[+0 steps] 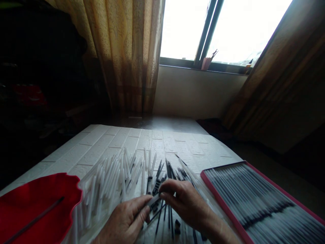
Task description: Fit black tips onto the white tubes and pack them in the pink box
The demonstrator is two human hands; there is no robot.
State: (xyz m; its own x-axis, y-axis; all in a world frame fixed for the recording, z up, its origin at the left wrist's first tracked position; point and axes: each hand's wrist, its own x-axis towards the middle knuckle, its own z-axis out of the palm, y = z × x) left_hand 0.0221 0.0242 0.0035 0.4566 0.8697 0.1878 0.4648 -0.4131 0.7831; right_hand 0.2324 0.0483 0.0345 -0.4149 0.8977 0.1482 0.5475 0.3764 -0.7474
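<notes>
My left hand (pixel 127 218) pinches a short translucent tube (pixel 153 200) between thumb and fingers, low in the middle of the view. My right hand (pixel 181 200) is closed at the tube's upper right end, its thumb and forefinger at a small dark tip. Beneath and around both hands lie thin black rods (pixel 169 217) and small black caps (pixel 156 186). To the left of my hands, many clear plastic tubes (pixel 109 179) are heaped on the white brick-patterned table (pixel 182 145).
A red scalloped bowl (pixel 68 193) with one long pen-like stick stands at the left. At the right, a pink-edged box (pixel 215 193) holds rows of filled tubes. Behind the table are a curtain (pixel 127 51) and a window; a pink cup (pixel 206 63) stands on its sill.
</notes>
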